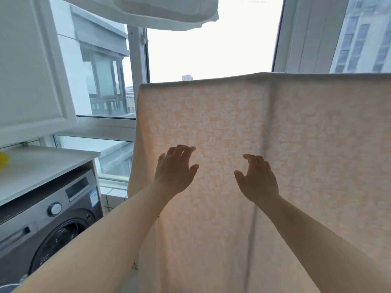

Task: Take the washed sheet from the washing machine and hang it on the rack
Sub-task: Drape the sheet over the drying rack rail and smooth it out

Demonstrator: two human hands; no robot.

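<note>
Since the sheet already hangs, entries run left to right:

Counter (42, 163): white top over the washer; a yellow object (3, 162) sits at its far left edge, cut off by the frame, too little visible to identify.

Washer (48, 218): grey front-loader, low left, round door facing the room. Whether the door is ajar cannot be told. Judged emptied, given where the sheet is.

Window (110, 85): behind the washer and the sheet; daylight comes through it, which is why the fabric glows and its pattern shows.

White cloth (160, 11): hangs overhead at the top edge, separate from the sheet.

Left hand (175, 170): raised in front of the sheet, fingers spread and loosely bent, grasping nothing. Whether the fingertips touch the fabric cannot be told.

Sheet (296, 134): pale peach, faint leaf print, draped over a straight top line at centre and right, falling out of frame below. The rack itself is hidden under the fold. A vertical crease runs down the middle.

Right hand (258, 176): near the left hand, apart from it, same height, fingers released and loosely curved, nothing gripped.

Judgement: both palms face the cloth, likely for smoothing it flat. Hanging looks all but done; the crease may need spreading.
</note>
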